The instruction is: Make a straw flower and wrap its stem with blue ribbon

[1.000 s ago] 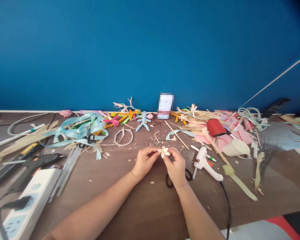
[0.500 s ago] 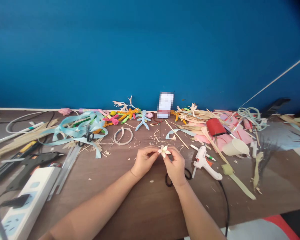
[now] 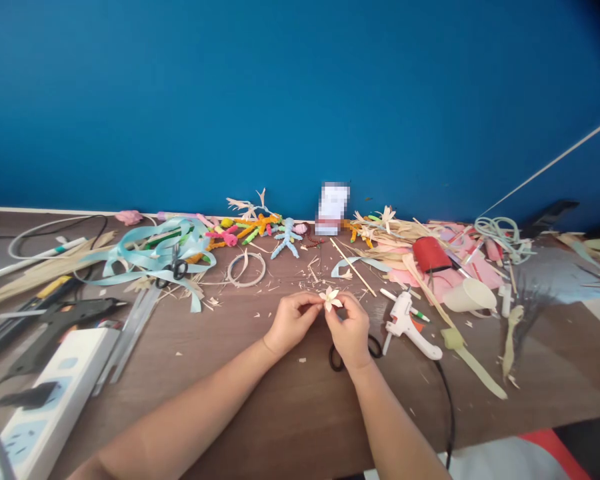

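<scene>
I list one brown bench, wood-grained, strewn with pale scraps. My left: white power strip; dark glue gun; clear sticks; light-blue ribbon, tangled. Far middle: fuzzy blue figure. My right: white glue gun, cord trailing nearward; yellow-green strip, rolled at one end.

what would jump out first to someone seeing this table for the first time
Probably the big blue wall filling the upper view, then the small pale flower near the centre, at the fingertips of the left hand and right hand. The white glue gun beside the right hand and the red cylinder beyond it also stand out.
</scene>
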A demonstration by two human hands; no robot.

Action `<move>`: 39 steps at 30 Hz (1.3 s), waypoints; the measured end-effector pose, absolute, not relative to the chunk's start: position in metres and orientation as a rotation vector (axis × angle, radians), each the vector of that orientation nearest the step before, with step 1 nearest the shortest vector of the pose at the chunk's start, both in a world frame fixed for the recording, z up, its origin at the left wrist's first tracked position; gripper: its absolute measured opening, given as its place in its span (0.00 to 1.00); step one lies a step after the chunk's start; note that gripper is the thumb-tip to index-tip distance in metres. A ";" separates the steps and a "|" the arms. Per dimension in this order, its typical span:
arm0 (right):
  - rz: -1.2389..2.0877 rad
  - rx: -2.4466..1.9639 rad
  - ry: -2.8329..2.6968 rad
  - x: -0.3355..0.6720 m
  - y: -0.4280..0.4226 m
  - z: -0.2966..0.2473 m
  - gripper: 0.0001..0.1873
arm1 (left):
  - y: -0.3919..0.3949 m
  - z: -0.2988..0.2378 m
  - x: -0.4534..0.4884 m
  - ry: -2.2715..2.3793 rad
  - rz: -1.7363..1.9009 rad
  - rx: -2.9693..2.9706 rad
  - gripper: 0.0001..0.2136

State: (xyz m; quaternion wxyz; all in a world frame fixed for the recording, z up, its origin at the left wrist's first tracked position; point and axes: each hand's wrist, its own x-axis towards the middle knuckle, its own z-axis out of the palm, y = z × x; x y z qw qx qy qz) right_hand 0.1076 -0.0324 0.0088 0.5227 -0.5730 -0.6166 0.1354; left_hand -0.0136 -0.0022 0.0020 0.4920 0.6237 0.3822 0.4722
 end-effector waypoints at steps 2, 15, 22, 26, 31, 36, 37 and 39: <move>0.325 -1.377 -1.475 0.108 -0.032 0.009 0.04 | -0.001 0.000 -0.013 0.901 1.126 1.427 0.05; 0.207 -1.474 -1.509 0.108 -0.031 0.009 0.04 | 0.001 -0.001 -0.009 0.687 0.949 0.925 0.10; 0.207 -1.469 -1.548 0.108 -0.033 0.013 0.03 | 0.004 -0.004 -0.009 0.675 0.899 0.777 0.10; 0.190 -1.466 -1.556 0.108 -0.033 0.013 0.03 | 0.003 -0.003 -0.009 0.664 0.910 0.771 0.10; 0.179 -1.448 -1.566 0.105 -0.034 0.013 0.04 | 0.003 -0.003 -0.008 0.635 0.944 0.770 0.08; 0.229 -1.416 -1.540 0.103 -0.034 0.013 0.04 | 0.001 -0.001 -0.008 0.657 0.992 0.826 0.07; 0.251 -1.407 -1.523 0.104 -0.034 0.013 0.04 | 0.001 -0.001 -0.008 0.679 1.007 0.858 0.07; 0.324 -1.379 -1.491 0.105 -0.034 0.013 0.04 | 0.001 -0.001 -0.010 0.730 1.037 0.939 0.08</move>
